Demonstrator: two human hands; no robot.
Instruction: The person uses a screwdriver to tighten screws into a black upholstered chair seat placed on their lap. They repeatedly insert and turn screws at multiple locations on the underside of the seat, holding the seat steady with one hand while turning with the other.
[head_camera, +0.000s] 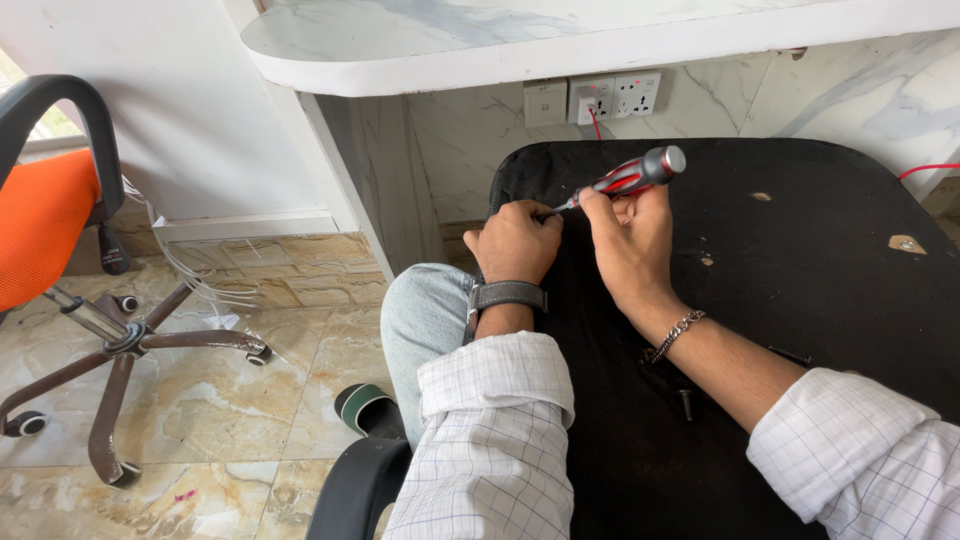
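Screwdriver with a red, black and grey handle (628, 176): you hold it in your right hand (628, 245), fingers closed around the lower part of the handle, over the far left edge of the black fabric-covered chair seat panel (800, 280) that lies across your lap. The shaft slants down to the left, its tip meeting the panel edge right at your left hand (515, 243).

Nearest to you, both forearms come in from the bottom in rolled white checked sleeves (495, 440). Two dark loose screws (687, 402) lie on the panel between your forearms, close to the right one, and a third dark piece lies just beyond your right forearm. A curved black plastic armrest (358, 488) shows at the near edge, left of your left sleeve, with a green-and-black slipper (366, 408) on the marble floor just past it and your knee in light blue jeans (425, 320) beside that.

Your left hand is curled into a loose fist, knuckles up, pressed on the panel's far left edge; whether it pinches anything I cannot tell. A grey strap watch (505, 295) sits on that wrist. Your right wrist, with a silver chain bracelet (676, 333), is bent so the palm faces left.

Farther right on the panel, a few worn holes show pale wood (906, 243). To the far left stands an orange office chair with a star base (60, 260). Beyond the panel, a white wall socket strip (592, 98) with a red cable sits under a white marble counter (560, 45).
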